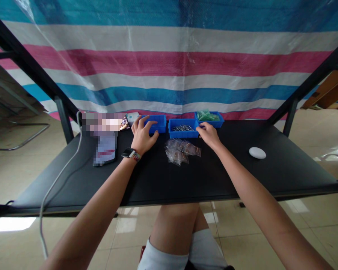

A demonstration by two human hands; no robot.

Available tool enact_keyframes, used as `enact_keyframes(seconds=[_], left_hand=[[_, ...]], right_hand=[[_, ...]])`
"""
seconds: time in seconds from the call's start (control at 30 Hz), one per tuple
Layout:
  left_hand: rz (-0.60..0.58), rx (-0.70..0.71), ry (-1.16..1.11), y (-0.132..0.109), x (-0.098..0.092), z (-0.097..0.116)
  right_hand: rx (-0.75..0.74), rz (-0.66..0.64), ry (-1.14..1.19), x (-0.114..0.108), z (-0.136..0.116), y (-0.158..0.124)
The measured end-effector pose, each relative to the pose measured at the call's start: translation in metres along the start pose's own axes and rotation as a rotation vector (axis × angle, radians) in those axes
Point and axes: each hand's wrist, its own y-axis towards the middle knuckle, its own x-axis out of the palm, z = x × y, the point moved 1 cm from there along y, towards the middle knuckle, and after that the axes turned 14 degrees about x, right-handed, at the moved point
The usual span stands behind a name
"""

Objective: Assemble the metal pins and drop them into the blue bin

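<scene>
Left blue tray (pixel 160 123), middle blue tray (pixel 183 134) holding metal parts (pixel 182 128)

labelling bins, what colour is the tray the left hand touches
The tray is blue, head view.

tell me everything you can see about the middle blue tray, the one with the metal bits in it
The middle blue tray is a small, shallow, open-topped rectangular bin, plastic by its look. It holds a loose layer of silvery metal parts, too small to identify. It sits flat near the back of the black table, between the left blue tray and the tray of green pieces. The right hand touches its front right corner. Clear bags lie just in front, apart from it.
</scene>
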Motion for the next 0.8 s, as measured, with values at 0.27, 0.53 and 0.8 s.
enact_keyframes(seconds=[0.27,0.53,0.8], left_hand=[[-0.226,0.315,-0.252,0.001,-0.005,0.039],[-0.22,0.145,-0.134,-0.006,0.011,0.048],[-0.453,0.176,-0.098,-0.012,0.022,0.041]], right_hand=[[0.019,-0.083,-0.113,-0.003,-0.003,0.001],[0.02,-0.075,-0.251,-0.002,-0.008,0.0],[0.018,0.022,-0.148,0.004,0.003,-0.001]])
